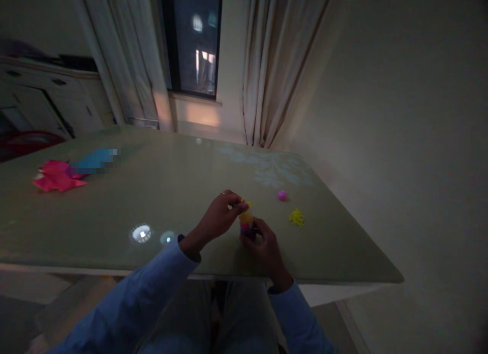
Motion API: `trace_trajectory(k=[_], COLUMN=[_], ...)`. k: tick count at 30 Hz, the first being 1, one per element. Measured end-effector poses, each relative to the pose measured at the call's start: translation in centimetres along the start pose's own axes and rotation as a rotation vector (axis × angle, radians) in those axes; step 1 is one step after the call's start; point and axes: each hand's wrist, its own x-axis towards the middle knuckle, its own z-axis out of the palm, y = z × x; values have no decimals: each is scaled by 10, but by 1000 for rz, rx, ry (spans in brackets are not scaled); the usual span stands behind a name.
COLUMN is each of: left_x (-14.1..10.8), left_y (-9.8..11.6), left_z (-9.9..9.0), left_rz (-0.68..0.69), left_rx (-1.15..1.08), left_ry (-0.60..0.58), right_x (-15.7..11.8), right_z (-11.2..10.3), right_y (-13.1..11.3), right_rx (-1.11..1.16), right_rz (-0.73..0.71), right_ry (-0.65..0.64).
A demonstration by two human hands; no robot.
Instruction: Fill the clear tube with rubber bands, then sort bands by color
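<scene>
A small clear cylindrical container with yellow, pink and dark layers inside stands near the table's front edge. My right hand is closed around its lower part, thumb and fingers on either side. At the container's top, my left hand pinches with thumb and fingertips at some thin yellow strands; how many it grips is hidden. To the right lies a loose pile of similar yellow strands. A small round pink piece rests just behind that pile.
The green-topped table reaches toward a window with curtains. On its left lie a crumpled pink item and a blurred-out blue item. A wall borders the right side. A white cabinet stands far left.
</scene>
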Motion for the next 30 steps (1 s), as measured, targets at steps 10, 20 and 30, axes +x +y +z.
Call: trace_trajectory(k=[10, 20, 30], left_x=[-13, -6, 14], left_y=[4, 14, 30], left_z=[-40, -51, -50], left_rz=[4, 38, 122], left_rx=[253, 502, 619], left_ry=[-189, -435, -673], right_x=[3, 7, 6], right_z=[14, 15, 13], right_y=[-3, -5, -1], right_rx=[-36, 16, 119], right_rz=[-142, -141, -53], right_ry=[-17, -60, -102])
